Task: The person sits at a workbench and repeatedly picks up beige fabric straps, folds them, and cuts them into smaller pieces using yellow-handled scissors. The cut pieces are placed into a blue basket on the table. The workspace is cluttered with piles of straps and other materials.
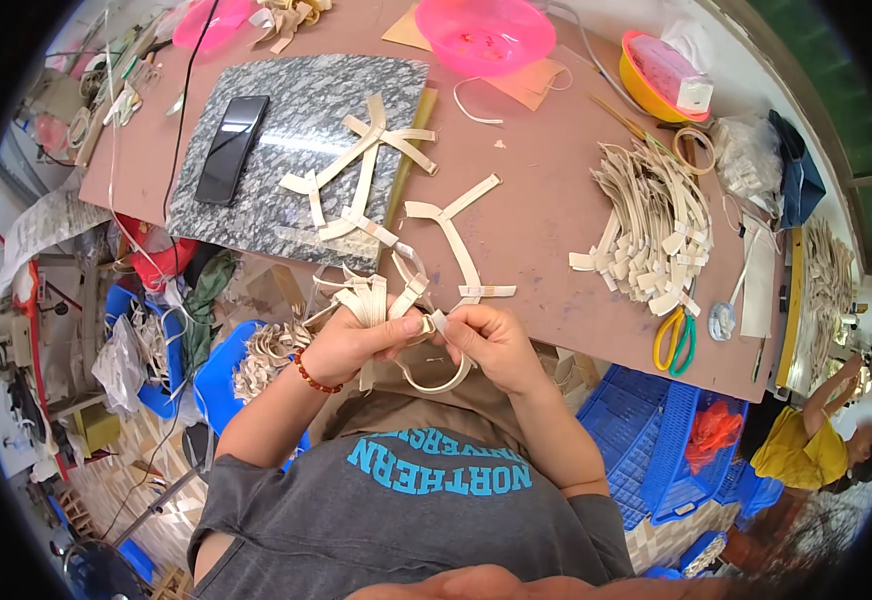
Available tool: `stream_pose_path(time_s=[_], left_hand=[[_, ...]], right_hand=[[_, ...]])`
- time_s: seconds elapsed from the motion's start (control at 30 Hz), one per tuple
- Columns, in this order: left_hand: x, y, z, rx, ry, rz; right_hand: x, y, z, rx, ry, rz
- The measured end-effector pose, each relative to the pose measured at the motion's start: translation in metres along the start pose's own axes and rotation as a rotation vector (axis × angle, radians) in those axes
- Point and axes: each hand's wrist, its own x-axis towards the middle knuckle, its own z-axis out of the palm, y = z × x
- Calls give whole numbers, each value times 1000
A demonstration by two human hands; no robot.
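My left hand (354, 340), with a red bead bracelet at the wrist, is closed around a bunch of cream fabric straps (366, 298). Between its thumb and fingers a strap end sticks out toward the right hand. My right hand (499, 345) pinches a strap near a small pale tab (440, 320); a loop of that strap (438, 388) hangs below both hands. Just beyond my right hand a Y-shaped piece of joined straps (464, 250) lies on the brown table (541, 215). Another joined strap piece (364, 170) rests partly on a grey marbled board.
The marbled board (296, 110) carries a black phone (232, 150). At right lie a pile of straps (646, 230) and scissors with yellow and green handles (678, 340). Pink (486, 35) and yellow (646, 85) basins stand at the back. Blue crates (646, 440) are below; a person in yellow (801, 447) is far right.
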Motion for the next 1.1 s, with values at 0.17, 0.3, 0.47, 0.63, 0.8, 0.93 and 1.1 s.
stream_pose_path(time_s=[0.17, 0.3, 0.47, 0.63, 0.8, 0.93, 1.1], left_hand=[[0, 1, -2, -5, -35, -38], [0, 0, -2, -79, -65, -79], [-4, -3, -4, -10, -108, -140], [-5, -8, -4, 54, -177, -33], [-6, -5, 19, 14, 104, 47], [-2, -20, 17, 445, 175, 399], [-9, -19, 25, 327, 167, 194]], right_hand=[[1, 1, -1, 184, -83, 54], [3, 0, -5, 289, -199, 130], [6, -11, -8, 100, -330, 144], [9, -26, -7, -47, -295, 173], [9, -44, 10, -803, 192, -288], [12, -32, 11, -996, 257, -747], [3, -19, 9, -1101, 405, -921]])
